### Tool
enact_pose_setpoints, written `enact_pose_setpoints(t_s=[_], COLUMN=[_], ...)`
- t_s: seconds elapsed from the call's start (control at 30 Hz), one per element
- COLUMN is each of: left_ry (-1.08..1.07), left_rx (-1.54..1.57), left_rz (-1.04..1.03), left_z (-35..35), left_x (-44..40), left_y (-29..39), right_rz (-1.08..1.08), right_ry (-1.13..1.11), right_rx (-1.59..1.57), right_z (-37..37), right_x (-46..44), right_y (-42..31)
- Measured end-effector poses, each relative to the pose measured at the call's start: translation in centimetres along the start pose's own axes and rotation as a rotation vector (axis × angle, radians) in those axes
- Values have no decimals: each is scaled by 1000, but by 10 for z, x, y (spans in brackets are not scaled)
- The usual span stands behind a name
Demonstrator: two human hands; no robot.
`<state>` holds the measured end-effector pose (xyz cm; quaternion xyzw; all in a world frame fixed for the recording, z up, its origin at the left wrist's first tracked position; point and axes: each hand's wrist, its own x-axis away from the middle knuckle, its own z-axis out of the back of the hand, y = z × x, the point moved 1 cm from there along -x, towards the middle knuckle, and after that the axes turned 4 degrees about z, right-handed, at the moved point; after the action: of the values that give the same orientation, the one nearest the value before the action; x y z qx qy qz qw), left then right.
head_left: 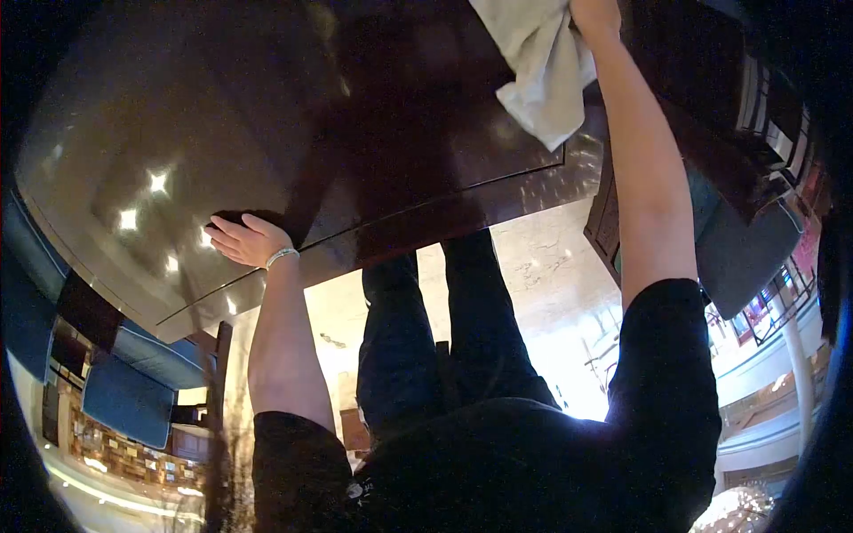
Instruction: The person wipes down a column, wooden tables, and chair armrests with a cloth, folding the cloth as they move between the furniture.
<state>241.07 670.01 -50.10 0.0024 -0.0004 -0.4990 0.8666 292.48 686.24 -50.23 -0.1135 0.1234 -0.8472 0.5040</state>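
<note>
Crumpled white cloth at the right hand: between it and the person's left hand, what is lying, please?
Nothing lies between the white cloth and left hand; the head view shows bare, glossy dark-brown tabletop there.

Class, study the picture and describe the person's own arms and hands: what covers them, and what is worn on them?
Both arms emerge from short, plain black fabric sleeves. The left grip is an ungloved hand with a thin, pale bracelet at its wrist. The right grip is partly cut off by the frame; no band shows on that forearm.
</note>
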Motion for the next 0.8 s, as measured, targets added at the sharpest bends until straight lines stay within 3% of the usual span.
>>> enact_pose_setpoints(t_s=[0.13,0.3,0.4,0.67,0.8], left_ry=[11,16,32,0,-4], left_rx=[-4,11,19,-10,-8], left_rz=[-15,-15,-17,-5,-17], left_z=[-3,-2,-3,-1,1], left_x=[-1,-1,-2,-2,-2], left_y=[-1,0,1,0,2], right_rz=[357,258,181,166,314], right_ry=[55,0,-54,-53,-82], right_rx=[-97,118,144,180,195], right_z=[13,12,11,8,1], right_x=[92,259,302,267,201], right_y=[27,85,85,60,42])
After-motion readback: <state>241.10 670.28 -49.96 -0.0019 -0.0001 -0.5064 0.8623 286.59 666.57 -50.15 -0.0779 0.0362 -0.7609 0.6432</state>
